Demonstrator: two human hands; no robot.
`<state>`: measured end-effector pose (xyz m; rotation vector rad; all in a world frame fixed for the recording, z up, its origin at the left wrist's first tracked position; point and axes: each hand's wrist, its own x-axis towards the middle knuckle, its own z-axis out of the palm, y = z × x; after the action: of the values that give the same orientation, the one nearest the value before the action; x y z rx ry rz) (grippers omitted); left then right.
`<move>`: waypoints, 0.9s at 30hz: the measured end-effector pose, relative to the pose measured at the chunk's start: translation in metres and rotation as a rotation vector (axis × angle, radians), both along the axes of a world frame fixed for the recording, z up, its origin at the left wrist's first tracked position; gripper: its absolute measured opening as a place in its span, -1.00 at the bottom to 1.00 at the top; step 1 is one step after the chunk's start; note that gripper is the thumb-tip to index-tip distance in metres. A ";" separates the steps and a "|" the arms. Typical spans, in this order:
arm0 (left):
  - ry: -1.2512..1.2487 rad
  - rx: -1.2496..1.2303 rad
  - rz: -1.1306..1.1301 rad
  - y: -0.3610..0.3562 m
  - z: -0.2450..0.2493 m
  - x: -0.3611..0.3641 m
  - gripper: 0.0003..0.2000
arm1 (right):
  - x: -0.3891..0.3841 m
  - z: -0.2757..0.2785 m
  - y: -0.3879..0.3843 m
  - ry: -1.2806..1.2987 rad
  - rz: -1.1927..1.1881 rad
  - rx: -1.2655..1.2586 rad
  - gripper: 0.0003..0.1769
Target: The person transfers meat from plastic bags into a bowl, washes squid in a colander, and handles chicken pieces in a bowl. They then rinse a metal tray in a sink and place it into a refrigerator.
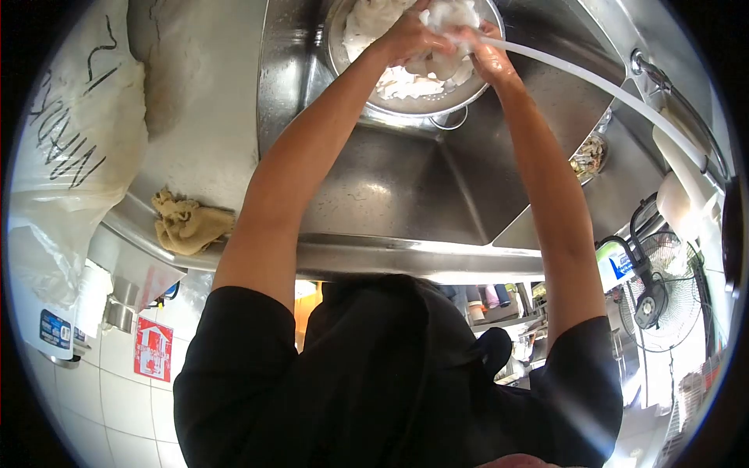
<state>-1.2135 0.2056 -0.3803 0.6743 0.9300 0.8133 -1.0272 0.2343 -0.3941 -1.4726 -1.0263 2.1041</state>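
Note:
A round metal colander (pixel 390 111) sits in the steel sink, filled with soft white pieces of food (pixel 409 82). Over it, my left hand (pixel 413 39) curls its fingers around a wet white piece (pixel 446 66). My right hand (pixel 491 58) is close beside it, gripping a white hose (pixel 562 69) near its end. Bright splashing and glare at the top of the colander partly hide the fingertips of both hands.
The steel sink (pixel 374 187) has a raised front edge. A crumpled tan cloth (pixel 187 224) rests on the left rim, with a large marked plastic bag (pixel 78 132) beyond it. A strainer of scraps (pixel 589 156) and a fan (pixel 663 292) are at right.

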 end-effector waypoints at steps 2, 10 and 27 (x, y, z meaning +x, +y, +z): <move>-0.021 -0.015 -0.016 0.002 -0.005 -0.001 -0.13 | -0.001 -0.003 0.001 0.066 -0.066 0.032 -0.47; -0.054 -0.054 -0.045 0.001 -0.025 0.000 -0.26 | 0.013 -0.052 0.000 0.011 -0.084 -0.001 -0.34; -0.443 -0.580 -0.106 -0.008 -0.044 -0.017 -0.46 | 0.002 0.000 -0.001 -0.210 0.057 -0.038 -0.17</move>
<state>-1.2309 0.1981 -0.4244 0.0292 0.6678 0.5259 -1.0248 0.2330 -0.3945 -1.7325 -1.1198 2.0504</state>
